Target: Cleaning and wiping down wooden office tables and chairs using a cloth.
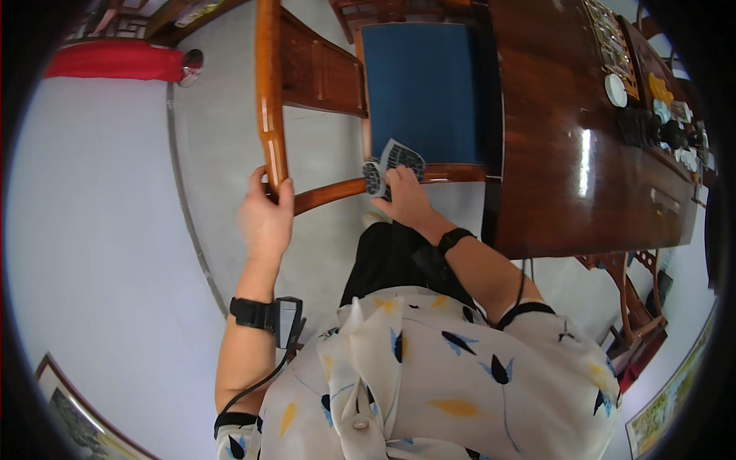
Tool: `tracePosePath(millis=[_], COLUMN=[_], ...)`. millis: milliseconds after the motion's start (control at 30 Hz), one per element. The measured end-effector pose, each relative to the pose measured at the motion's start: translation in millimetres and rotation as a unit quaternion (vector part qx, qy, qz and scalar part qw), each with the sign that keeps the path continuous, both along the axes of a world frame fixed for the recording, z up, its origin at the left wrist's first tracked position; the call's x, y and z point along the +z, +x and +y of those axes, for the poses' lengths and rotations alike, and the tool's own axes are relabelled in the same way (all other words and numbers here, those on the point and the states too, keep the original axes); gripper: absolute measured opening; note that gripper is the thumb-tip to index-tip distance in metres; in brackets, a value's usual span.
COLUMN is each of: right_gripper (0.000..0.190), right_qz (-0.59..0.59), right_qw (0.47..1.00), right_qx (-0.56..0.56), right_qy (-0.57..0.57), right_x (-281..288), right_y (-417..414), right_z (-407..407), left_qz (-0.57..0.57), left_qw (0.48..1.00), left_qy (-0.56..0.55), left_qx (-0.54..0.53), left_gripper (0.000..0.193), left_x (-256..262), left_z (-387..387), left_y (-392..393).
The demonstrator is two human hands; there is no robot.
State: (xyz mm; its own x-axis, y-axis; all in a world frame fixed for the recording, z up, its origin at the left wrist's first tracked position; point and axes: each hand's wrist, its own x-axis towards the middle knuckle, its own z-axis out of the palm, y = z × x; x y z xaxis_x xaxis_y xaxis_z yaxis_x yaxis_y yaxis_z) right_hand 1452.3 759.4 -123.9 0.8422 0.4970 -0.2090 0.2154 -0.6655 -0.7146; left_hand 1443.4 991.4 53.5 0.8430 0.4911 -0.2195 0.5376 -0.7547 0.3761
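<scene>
A polished wooden armchair [270,98] with a blue seat pad [422,92] stands before me, its seat partly under the table's edge. My left hand [267,210] grips the near end of the chair's top rail, fingers wrapped around the wood. In my right hand [408,195] is a dark patterned cloth [402,155] with a pale border, bunched and folded over. The cloth lies against the chair's armrest [330,194], near the seat's close corner. Part of the cloth is hidden by my fingers.
A dark glossy wooden table [540,144] fills the right side. On its far part are a white round lid or dish [616,90], a yellow object [660,87] and several dark items. A red cloth-covered object [115,60] stands by the left wall. Another wooden chair [627,299] is at lower right.
</scene>
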Motion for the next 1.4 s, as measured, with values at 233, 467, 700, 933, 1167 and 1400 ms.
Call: tracePosePath(millis=[233,467,700,933,1167,1400], right_gripper=[0.080,0.051,0.040,0.068,0.044,0.037], right_qz=[0.070,0.063,0.055,-0.195,-0.406,-0.444], right_qw=[0.997,0.968,0.976,0.967,0.830,0.866], right_qx=[0.021,-0.053,-0.010,0.130,0.358,0.229], right_qy=[-0.024,-0.237,-0.212,0.095,0.138,0.033], right_x=[-2,-43,-32,159,148,134], right_y=[22,26,71,111,166,321], right_z=[-16,-110,-120,32,133,164], left_qz=[-0.030,-0.014,-0.031,-0.073,-0.091,-0.079], left_qw=[0.997,0.997,0.997,0.993,0.993,0.995], left_qy=[0.058,0.069,0.060,0.074,0.068,0.063], left_qx=[-0.042,-0.026,-0.042,-0.049,-0.041,-0.009], left_gripper=[0.037,0.040,0.043,0.040,0.036,0.033], left_x=[-5,1,-8,-8,-20,-4], left_z=[-1,4,0,2,1,-5], left_y=[3,1,1,-1,-5,-2])
